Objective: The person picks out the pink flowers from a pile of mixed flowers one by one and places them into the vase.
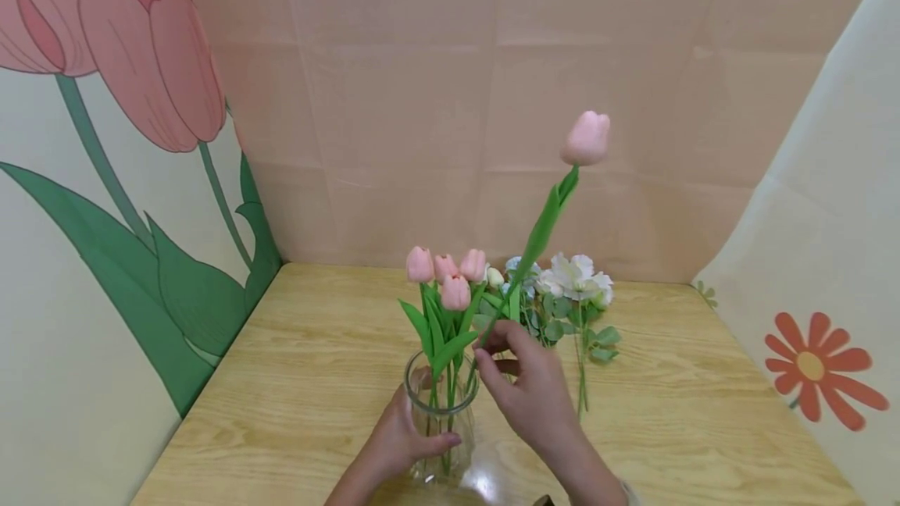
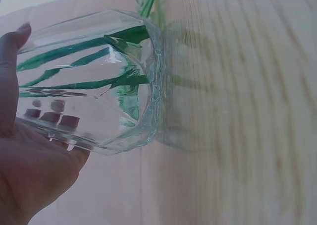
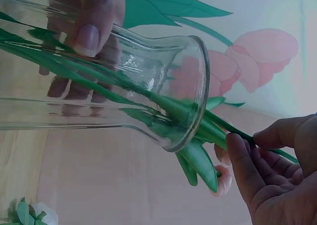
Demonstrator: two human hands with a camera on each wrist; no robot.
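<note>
My left hand grips a clear glass vase round its side, thumb across the front. In the left wrist view, the base of the vase stands on the table. Several pink tulips with green leaves stand in the vase. Just right of the rim, my right hand pinches the green stem of another pink tulip, which tilts up to the right. Its lower stem slants into the vase mouth. The right wrist view shows thumb and fingers on that stem, close to the rim.
Behind my right hand, white and pale blue flowers with green leaves lie on the wooden table. A plain pinkish cloth hangs at the back. Flower-printed panels flank both sides.
</note>
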